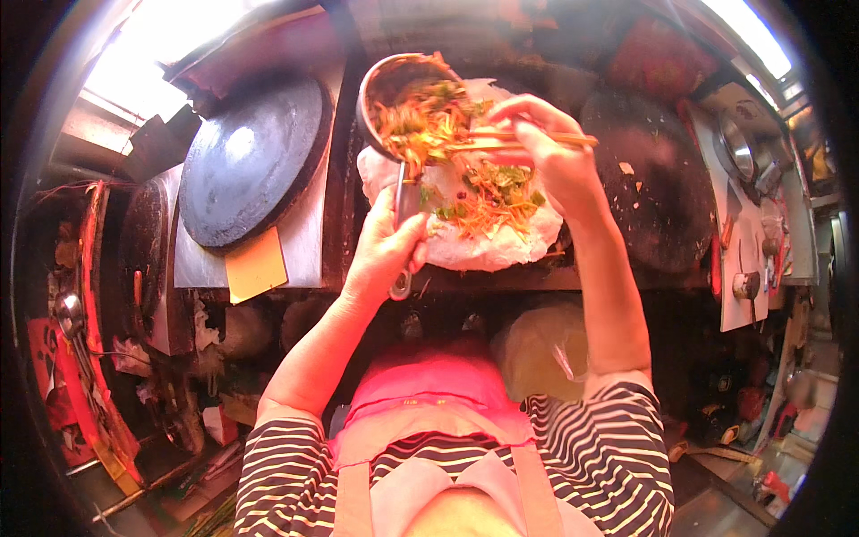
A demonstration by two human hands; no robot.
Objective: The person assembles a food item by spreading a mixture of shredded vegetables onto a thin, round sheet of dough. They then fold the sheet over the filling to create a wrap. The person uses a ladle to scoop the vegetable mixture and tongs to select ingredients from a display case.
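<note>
My left hand (385, 242) is closed round the handle of a small round metal pan (365, 98). The pan tilts over a pale, thin sheet of dough or pancake (483, 251), and mixed shredded vegetables (420, 116), orange and green, fill it. Wooden chopsticks (483, 143) are gripped in my right hand (550, 148), their tips in the vegetables at the pan's lip. More shredded vegetables (506, 201) lie on the pale sheet. The surface under the sheet is mostly hidden.
A round black griddle (255, 161) stands at the left, with a yellow sheet (255, 266) at its near edge. Another dark griddle (649, 197) with crumbs lies to the right. Further right are a metal bowl (738, 148) and utensils; a ladle (70, 313) sits far left.
</note>
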